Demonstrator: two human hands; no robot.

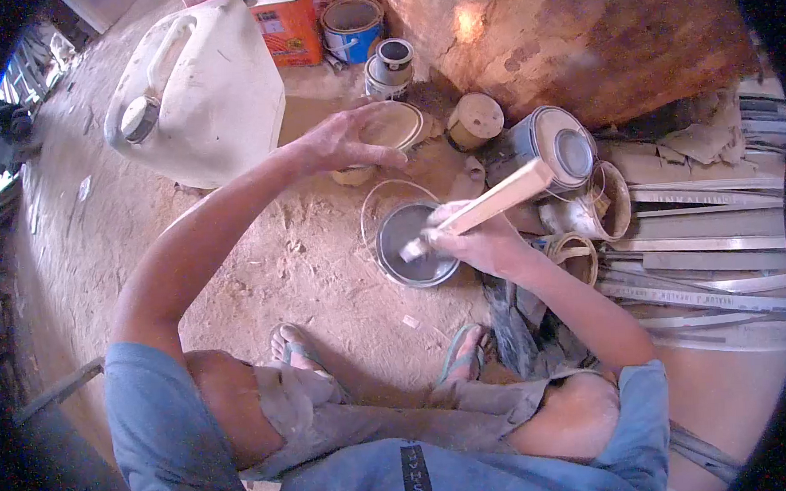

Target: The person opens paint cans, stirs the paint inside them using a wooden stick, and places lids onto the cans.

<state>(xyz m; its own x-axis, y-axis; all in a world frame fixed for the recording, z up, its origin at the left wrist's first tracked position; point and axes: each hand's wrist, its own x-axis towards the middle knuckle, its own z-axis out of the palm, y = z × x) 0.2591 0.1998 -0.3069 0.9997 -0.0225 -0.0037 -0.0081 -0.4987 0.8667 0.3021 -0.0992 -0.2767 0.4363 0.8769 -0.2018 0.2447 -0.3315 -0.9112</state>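
Note:
My right hand (477,239) is closed round a pale wooden stick (506,195), held slantwise over an open can (397,232) of grey material. The stick's lower end is blurred above the can's opening. A thin wire handle loops up from the can's left side. My left hand (356,141) is spread with its fingers apart, over the near left edge of a round tin (402,125) with a pale top. Whether its fingertips touch the tin is hard to tell.
A white jerrycan (216,86) lies at the upper left, near an orange box (288,24) and a blue can (353,34). More tins and a lidded can (552,139) stand before a big brown rock-like mass (578,40). Metal strips (714,269) lie at the right.

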